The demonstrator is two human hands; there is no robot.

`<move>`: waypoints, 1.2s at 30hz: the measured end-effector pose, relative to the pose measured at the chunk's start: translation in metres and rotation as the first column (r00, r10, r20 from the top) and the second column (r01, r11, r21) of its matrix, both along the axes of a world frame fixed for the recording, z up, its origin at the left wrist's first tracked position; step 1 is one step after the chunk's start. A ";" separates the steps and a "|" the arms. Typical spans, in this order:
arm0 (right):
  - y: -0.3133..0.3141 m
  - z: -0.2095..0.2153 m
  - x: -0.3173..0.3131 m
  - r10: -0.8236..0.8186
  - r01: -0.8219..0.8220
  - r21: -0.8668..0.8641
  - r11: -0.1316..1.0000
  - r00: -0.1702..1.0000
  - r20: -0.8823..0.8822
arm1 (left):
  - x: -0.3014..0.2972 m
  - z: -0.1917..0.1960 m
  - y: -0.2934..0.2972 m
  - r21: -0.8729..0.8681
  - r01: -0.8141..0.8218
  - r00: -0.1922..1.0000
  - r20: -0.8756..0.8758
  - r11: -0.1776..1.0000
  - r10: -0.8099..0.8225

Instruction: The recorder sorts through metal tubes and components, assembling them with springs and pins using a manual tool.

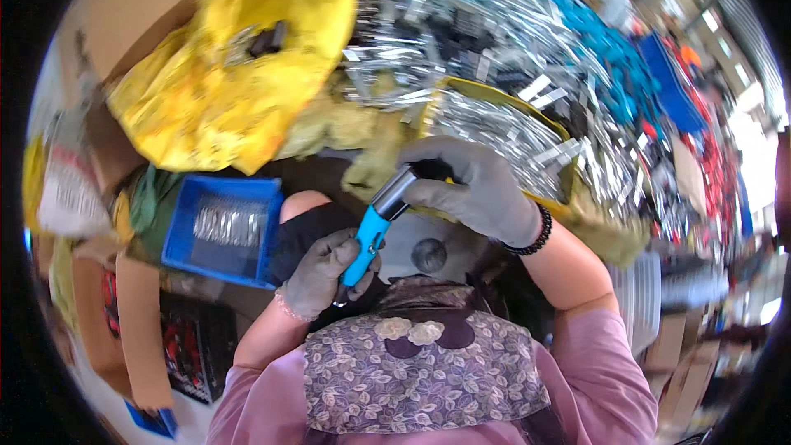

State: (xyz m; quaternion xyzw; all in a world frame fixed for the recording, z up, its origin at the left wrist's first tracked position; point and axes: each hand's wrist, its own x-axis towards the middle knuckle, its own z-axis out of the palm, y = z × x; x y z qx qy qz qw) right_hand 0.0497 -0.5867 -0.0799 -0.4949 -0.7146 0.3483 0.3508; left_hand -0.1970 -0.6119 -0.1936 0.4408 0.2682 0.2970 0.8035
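A blue-handled tool with a shiny metal upper section (373, 235) is held at a slant in front of my chest. My left hand (329, 268), in a grey glove, is closed round the lower end of its blue handle. The fingers of my right hand (478, 189), gloved as well, pinch at the metal end. Something black shows beneath those fingers, and I cannot make out what it is. Below the tool, a round grey metal piece (428, 255) lies on a pale surface.
A blue bin (175, 231) with small metal parts stands to the left, below a yellow sack (239, 107). Ahead, a yellow-rimmed tray (568, 130) holds metal strips before a large heap (461, 0). Teal pieces (601, 58) lie farther right; an open cardboard box (142, 330) is lower left.
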 end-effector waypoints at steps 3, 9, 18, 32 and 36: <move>-0.027 -0.010 0.035 -0.066 0.062 -0.049 0.997 0.993 -0.102 | 0.037 0.006 -0.005 -0.011 0.093 0.994 -0.057 0.996 -0.094; -0.082 -0.034 0.074 -0.034 0.049 0.165 0.985 0.995 -0.094 | 0.107 0.018 -0.015 -0.041 0.207 0.975 -0.078 0.978 -0.209; -0.121 -0.067 0.108 -0.265 0.269 0.503 0.821 0.961 -0.080 | 0.172 0.018 -0.014 0.191 0.435 0.893 -0.213 0.880 -0.395; 0.083 -0.056 0.329 -0.635 0.698 0.281 0.659 0.316 0.705 | 0.166 0.018 -0.016 0.176 0.292 0.913 -0.344 0.940 -0.220; 0.074 -0.037 0.338 -0.769 0.640 0.472 0.607 0.322 0.552 | 0.152 0.014 -0.005 0.155 0.242 0.920 -0.350 0.958 -0.175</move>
